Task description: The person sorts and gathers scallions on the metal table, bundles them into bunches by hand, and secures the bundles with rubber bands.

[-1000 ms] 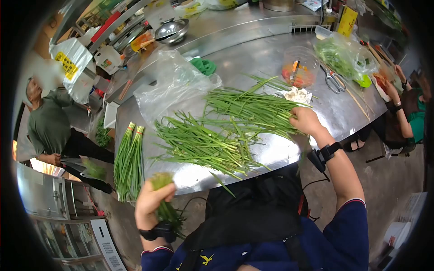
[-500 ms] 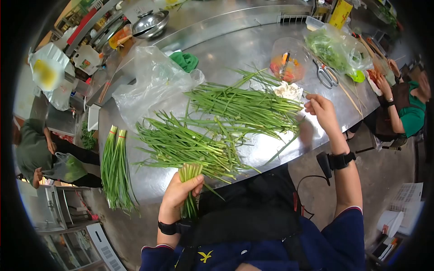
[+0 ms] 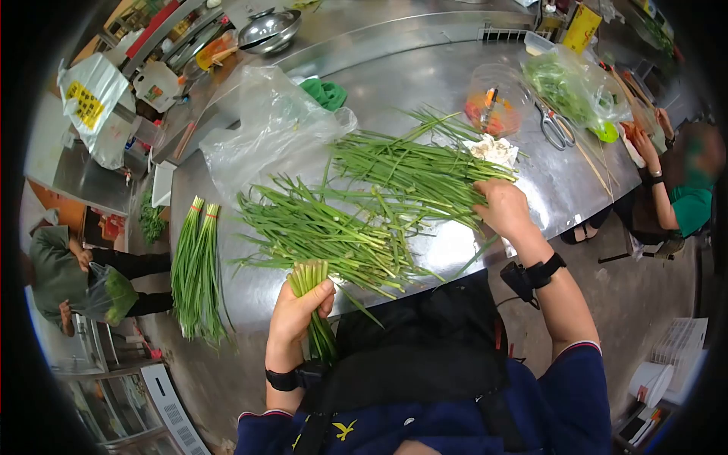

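Observation:
In my left hand (image 3: 297,309) is a bunch of garlic chives (image 3: 309,280), its pale cut ends pointing up and its leaves hanging down by my lap. The fingers and thumb are closed round it. My right hand (image 3: 504,206) reaches to the near right edge of the far chive pile (image 3: 409,171), its fingers curled in on stalks there. Exactly which stalks they pinch is partly hidden. A second loose pile of chives (image 3: 326,231) lies nearer, just beyond my left hand. Two banded chive bundles (image 3: 199,265) lie at the table's left edge, tips hanging over.
On the steel table (image 3: 394,83) are a clear plastic bag (image 3: 265,129), a green cloth (image 3: 324,94), crumpled white paper (image 3: 491,152), a plastic container (image 3: 497,106), scissors (image 3: 553,127) and bagged greens (image 3: 565,83). One person (image 3: 675,186) sits right; another (image 3: 64,265) stands left.
My right hand has moved left and down from the stalk ends at the right onto the far pile's near edge. The left hand keeps its bunch. The view has shifted slightly.

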Action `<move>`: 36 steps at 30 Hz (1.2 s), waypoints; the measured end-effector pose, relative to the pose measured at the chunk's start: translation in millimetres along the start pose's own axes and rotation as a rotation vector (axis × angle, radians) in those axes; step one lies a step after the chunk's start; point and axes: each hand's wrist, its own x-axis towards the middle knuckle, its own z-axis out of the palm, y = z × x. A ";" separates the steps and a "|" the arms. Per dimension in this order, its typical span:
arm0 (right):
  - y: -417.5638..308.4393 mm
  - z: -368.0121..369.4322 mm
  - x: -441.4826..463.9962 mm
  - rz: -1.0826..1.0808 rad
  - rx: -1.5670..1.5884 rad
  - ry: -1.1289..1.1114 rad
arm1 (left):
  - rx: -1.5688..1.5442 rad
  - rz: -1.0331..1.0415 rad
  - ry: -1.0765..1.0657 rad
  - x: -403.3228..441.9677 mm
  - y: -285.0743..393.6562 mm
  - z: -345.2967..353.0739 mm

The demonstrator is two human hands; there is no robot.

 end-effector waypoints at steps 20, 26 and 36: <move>36.7 -44.3 -27.1 0.094 0.398 0.393 | 0.016 0.076 -0.018 -13.6 -16.3 -11.3; 4.3 -29.8 -56.2 0.140 0.411 0.401 | 0.042 0.069 -0.060 -9.6 -7.0 4.2; 16.0 7.3 -59.6 0.157 0.028 0.250 | 0.016 0.100 -0.083 -19.2 -9.8 2.7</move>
